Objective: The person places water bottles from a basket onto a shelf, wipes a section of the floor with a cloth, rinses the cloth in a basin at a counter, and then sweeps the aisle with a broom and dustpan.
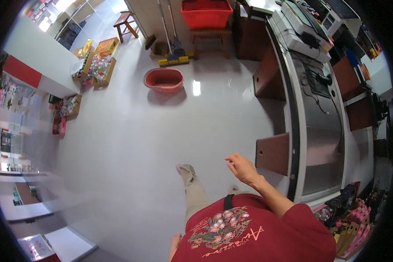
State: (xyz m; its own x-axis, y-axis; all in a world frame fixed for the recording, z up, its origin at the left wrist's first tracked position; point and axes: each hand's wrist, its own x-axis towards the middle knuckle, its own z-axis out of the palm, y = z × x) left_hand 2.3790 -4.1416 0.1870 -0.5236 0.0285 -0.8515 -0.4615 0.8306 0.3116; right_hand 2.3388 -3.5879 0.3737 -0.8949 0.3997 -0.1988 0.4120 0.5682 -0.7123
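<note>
My right hand point(243, 168) hangs in front of me at the right, with loosely curled fingers apart and nothing in it. It is above the tiled floor, nearest to the brown side panel point(272, 154) of the long counter. Of my left hand point(176, 243) only a small part shows at the lower edge, beside my red shirt; its fingers are hidden. Farther ahead on the floor stands a pink plastic tub point(164, 81). Behind it, flat mops with yellow heads point(174, 61) lean against the wall.
A long counter point(326, 131) with a printer point(301, 31) and cables runs along my right. A red plastic bin point(207, 14) sits on a wooden stool at the back. Cardboard boxes of small goods point(101, 68) stand at left, a wooden stool point(124, 23) behind them. More boxed goods point(352, 222) are lower right.
</note>
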